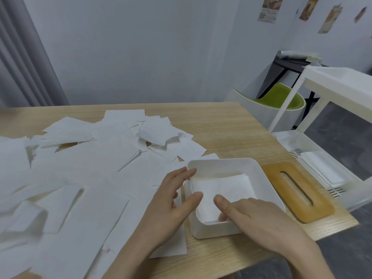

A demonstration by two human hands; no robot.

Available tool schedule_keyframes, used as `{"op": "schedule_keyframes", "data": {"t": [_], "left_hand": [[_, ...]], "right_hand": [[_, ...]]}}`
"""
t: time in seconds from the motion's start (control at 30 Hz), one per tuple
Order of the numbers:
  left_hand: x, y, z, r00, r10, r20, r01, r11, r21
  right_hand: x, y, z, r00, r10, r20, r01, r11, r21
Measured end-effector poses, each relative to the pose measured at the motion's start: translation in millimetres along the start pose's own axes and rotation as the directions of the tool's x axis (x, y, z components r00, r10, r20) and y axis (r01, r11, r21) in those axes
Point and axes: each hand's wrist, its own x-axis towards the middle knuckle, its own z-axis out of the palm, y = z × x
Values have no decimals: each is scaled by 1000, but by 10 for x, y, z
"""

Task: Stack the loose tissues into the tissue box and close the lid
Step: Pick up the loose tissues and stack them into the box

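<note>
A white tissue box stands open on the wooden table, with a flat white tissue lying inside it. My left hand hovers at the box's left wall, fingers straight and spread, holding nothing. My right hand reaches over the near rim; its fingers dip into the box onto the tissue and the thumb sticks out. The wooden lid with a long slot lies flat just right of the box. Several loose tissues cover the table to the left.
The wooden table ends just right of the lid. Beyond that edge stands a white plastic cart with more tissues on its lower tray. A green and white chair sits behind the far right corner.
</note>
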Motion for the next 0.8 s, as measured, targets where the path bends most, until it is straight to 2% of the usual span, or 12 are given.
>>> {"op": "schedule_keyframes", "data": {"t": [0.07,0.13,0.27,0.4,0.57,0.7,0.8], "left_hand": [[10,-5,-2,1000,1,-4,-1,1000,2],[23,-12,-1,1000,7,-10,-7,1000,10],[32,-14,7,1000,16,-16,-16,1000,-5],[34,-13,9,1000,18,-17,-18,1000,0],[33,-15,-2,1000,11,-9,-11,1000,10],[33,-8,-8,1000,16,-3,-16,1000,-9],[31,-13,-2,1000,21,-11,-21,999,-33]], "right_hand": [[-6,-22,-20,999,1,-35,1,999,51],[24,-15,-14,998,-42,-45,43,999,28],[89,38,25,997,-2,71,2,1000,-2],[107,43,18,993,38,115,-39,999,11],[104,34,31,998,13,61,-11,1000,-29],[-10,9,1,996,-78,-42,80,996,44],[-140,-9,-36,991,-126,-52,129,989,74]]}}
